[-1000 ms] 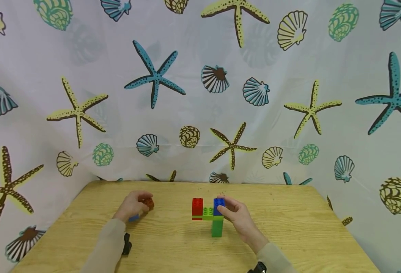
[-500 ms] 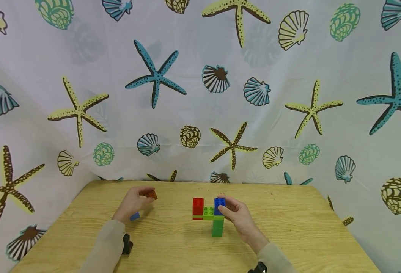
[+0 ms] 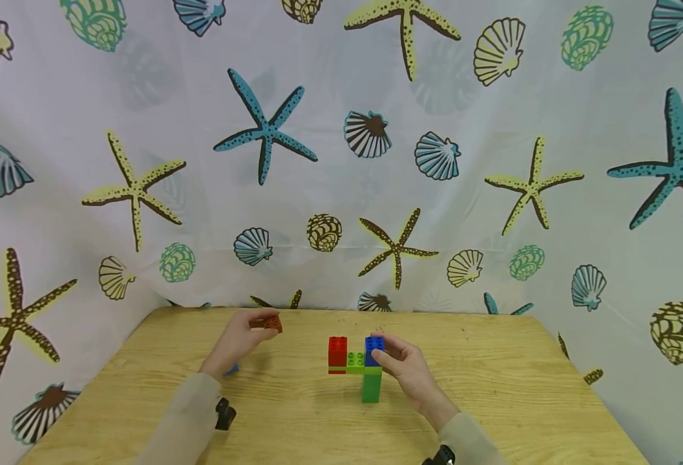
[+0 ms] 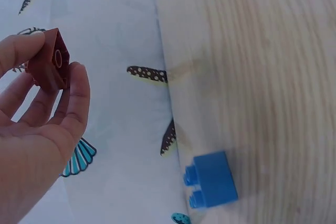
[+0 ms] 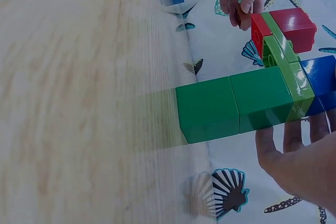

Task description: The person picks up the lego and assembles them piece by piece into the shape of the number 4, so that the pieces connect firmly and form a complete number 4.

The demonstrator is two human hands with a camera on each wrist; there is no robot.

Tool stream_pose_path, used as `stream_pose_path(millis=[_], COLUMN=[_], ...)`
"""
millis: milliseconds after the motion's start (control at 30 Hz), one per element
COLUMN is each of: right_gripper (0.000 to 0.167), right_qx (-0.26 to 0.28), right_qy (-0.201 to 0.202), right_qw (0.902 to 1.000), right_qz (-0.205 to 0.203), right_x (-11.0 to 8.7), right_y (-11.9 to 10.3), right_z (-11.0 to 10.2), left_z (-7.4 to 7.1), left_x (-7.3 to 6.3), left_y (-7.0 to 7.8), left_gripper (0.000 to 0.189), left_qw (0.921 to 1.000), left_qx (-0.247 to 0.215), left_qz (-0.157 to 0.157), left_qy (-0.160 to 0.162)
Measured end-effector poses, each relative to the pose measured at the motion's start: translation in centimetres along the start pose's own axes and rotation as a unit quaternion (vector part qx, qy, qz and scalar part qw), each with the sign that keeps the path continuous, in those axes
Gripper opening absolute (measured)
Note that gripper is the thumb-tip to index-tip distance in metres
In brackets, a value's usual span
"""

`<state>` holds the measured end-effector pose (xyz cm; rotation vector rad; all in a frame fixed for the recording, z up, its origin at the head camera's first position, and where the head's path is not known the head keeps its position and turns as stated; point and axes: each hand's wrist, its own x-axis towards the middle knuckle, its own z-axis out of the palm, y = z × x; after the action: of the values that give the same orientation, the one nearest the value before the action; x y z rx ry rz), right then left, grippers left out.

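Note:
My left hand (image 3: 239, 337) pinches a reddish-brown toy brick (image 3: 273, 323) between thumb and fingers, raised over the table's left side. The left wrist view shows the underside of this brick (image 4: 51, 60). My right hand (image 3: 409, 371) grips a blue brick (image 3: 373, 349) on top of a small block build. Below that, a light green plate (image 3: 355, 363) bridges across, resting on a column of two green bricks (image 5: 234, 104). At the plate's other end, red bricks (image 3: 337, 350) sit above and below it. The column stands upright on the table.
A loose blue brick (image 4: 214, 179) lies on the wooden table (image 3: 294, 426), partly hidden behind my left wrist in the head view. A white curtain (image 3: 329, 181) printed with shells and starfish hangs behind the table and along its sides.
The left hand has lifted the reddish-brown brick off the table and carried it to the right and away from me. The right hand and the block build have stayed in place.

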<state>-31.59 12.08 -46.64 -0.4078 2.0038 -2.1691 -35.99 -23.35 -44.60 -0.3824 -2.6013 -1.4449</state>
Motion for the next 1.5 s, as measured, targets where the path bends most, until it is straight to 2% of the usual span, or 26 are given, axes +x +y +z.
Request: stream_pose_path(millis=[167, 367, 567, 900, 1067, 1267, 1500], right_gripper=[0.052, 0.053, 0.053, 0.056, 0.055, 0.055, 0.056], right_qx=[-0.002, -0.004, -0.003, 0.004, 0.007, 0.006, 0.0], right_qy=[-0.005, -0.003, 0.003, -0.004, -0.003, -0.005, -0.006], right_qw=[1.0, 1.0, 1.0, 1.0, 1.0, 1.0, 1.0], right_qz=[-0.004, -0.003, -0.005, -0.003, -0.003, -0.003, -0.003], right_x=[0.1, 0.0, 0.1, 0.2, 0.3, 0.3, 0.1], right_y=[0.2, 0.1, 0.1, 0.2, 0.3, 0.3, 0.3], right_z=[0.0, 0.1, 0.0, -0.1, -0.3, -0.3, -0.2], left_z=[0.5, 1.2, 2.4, 4.0, 4.8, 5.9, 7.6], left_x=[-0.3, -0.3, -0.3, -0.6, -0.7, -1.0, -1.2], left_y=[1.3, 2.7, 4.2, 6.3, 7.1, 7.9, 8.6], left_gripper=[0.041, 0.043, 0.042, 0.041, 0.039, 0.04, 0.041], left_qw=[0.9995, 0.9996, 0.9986, 0.9987, 0.997, 0.9932, 0.9899], left_qx=[-0.028, -0.027, -0.051, -0.046, -0.075, -0.109, -0.111], left_qz=[0.011, 0.009, 0.009, 0.021, 0.018, 0.035, 0.076], left_qy=[0.002, 0.007, 0.008, 0.001, -0.007, -0.021, -0.044])
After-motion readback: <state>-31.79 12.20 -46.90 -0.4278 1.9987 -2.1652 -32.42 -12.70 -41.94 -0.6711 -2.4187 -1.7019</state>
